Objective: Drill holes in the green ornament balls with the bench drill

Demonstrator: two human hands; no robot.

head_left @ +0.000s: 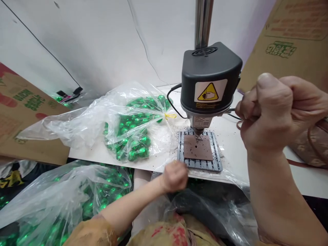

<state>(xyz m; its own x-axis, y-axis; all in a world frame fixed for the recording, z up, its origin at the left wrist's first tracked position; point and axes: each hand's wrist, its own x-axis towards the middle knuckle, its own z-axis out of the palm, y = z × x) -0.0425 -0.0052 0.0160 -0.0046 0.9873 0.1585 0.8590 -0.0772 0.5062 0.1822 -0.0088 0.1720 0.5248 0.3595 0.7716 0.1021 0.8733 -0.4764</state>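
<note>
A small black bench drill press (211,73) stands on the white table, its head raised above a grooved grey base plate (216,164). On the plate lies a flat brown board (205,150) with a small dark hole in it, sprinkled with dark shavings. My right hand (269,109) is closed around the drill press handle at the head's right side; the fingers hide the grip. My left hand (176,176) is closed beside the front left corner of the base plate. Whatever its fingers may hold is hidden.
Shiny green balls (133,126) fill a clear plastic bag (87,119) left of the drill. Below the table edge, another clear bag (48,198) holds more green balls. Cardboard boxes stand at left (28,119) and right (289,44). A black cable (170,99) runs behind the drill.
</note>
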